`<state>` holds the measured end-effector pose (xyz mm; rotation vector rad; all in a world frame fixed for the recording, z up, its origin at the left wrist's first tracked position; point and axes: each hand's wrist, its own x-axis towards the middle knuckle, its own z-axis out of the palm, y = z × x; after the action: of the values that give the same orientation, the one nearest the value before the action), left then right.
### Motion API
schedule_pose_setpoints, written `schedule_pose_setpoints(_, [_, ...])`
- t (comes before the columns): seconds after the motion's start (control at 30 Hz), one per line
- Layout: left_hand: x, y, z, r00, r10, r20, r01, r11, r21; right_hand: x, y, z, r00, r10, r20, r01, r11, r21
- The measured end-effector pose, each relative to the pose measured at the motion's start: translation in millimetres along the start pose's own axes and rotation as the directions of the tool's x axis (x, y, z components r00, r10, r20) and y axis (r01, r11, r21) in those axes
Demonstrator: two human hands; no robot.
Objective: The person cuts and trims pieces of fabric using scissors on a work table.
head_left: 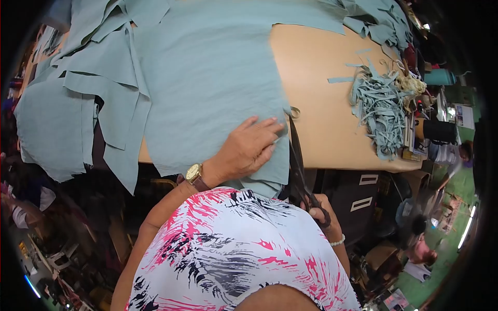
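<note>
A wide piece of blue-green fabric [212, 78] lies flat on the table and hangs over its front edge. My left hand [248, 145], with a watch on the wrist, rests on this fabric near its right edge, fingers spread. In my right hand [324, 210] are large dark scissors [298, 160], their handles gripped low beside my body. The blades point away from me along the fabric's right edge, the tips touching or very near it. A small curled strip [295, 112] sits just right of the tips.
Cut fabric pieces [104, 83] are heaped on the left, some draping over the edge. A pile of thin fabric strips [381, 109] lies at the right of the tan table [316, 98]. More fabric [378, 20] is bunched at the back right. A teal bottle [440, 77] stands beyond.
</note>
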<state>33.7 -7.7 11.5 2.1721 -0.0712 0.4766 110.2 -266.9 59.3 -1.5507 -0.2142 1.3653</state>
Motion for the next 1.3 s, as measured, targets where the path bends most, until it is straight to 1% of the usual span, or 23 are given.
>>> schedule_pose_setpoints(0.03, [0.6,1.5,1.5,1.0,0.005,0.003,-0.005,0.999,-0.045,5.9,-4.5,0.2,1.0,-0.005,0.01,0.005,1.0,-0.009])
schedule_pose_setpoints(0.13, [-1.1,2.9,9.7,0.998,-0.065,-0.019,0.06,0.974,-0.217,23.3,-12.3,1.0,0.999,-0.022,0.035,0.021,0.999,0.03])
schedule_pose_setpoints(0.23, [0.9,3.1,8.8,0.997,-0.077,0.006,0.076,0.972,-0.223,35.4,-13.9,-1.0,0.998,-0.023,0.063,0.016,0.994,0.105])
schedule_pose_setpoints(0.4, [4.9,4.3,9.0,0.994,-0.108,-0.024,0.096,0.948,-0.305,43.4,-20.2,-1.5,0.995,-0.055,0.078,0.036,0.974,0.223])
schedule_pose_setpoints(0.43, [5.9,4.8,8.4,0.994,-0.111,-0.026,0.096,0.942,-0.322,43.6,-21.0,-1.4,0.996,-0.058,0.075,0.041,0.976,0.213])
schedule_pose_setpoints(0.5, [8.7,8.7,3.5,0.995,-0.103,-0.002,0.096,0.939,-0.331,43.9,-22.4,-0.8,0.996,-0.065,0.068,0.05,0.979,0.196])
schedule_pose_setpoints(0.6, [9.9,10.7,2.4,0.996,-0.083,0.024,0.086,0.939,-0.334,41.8,-20.6,3.9,0.998,-0.067,0.015,0.063,0.98,0.191])
schedule_pose_setpoints(0.83, [9.8,11.8,4.9,0.996,-0.058,0.063,0.074,0.949,-0.305,39.1,-17.3,8.7,0.998,-0.054,-0.015,0.056,0.985,0.162])
schedule_pose_setpoints(1.1, [8.3,11.2,7.9,0.997,-0.029,0.067,0.048,0.954,-0.295,39.9,-14.9,12.0,0.996,-0.075,-0.04,0.082,0.979,0.189])
schedule_pose_setpoints(1.3, [9.2,12.4,10.0,0.997,-0.015,0.073,0.037,0.952,-0.304,36.0,-11.5,11.5,0.995,-0.083,-0.058,0.092,0.982,0.165])
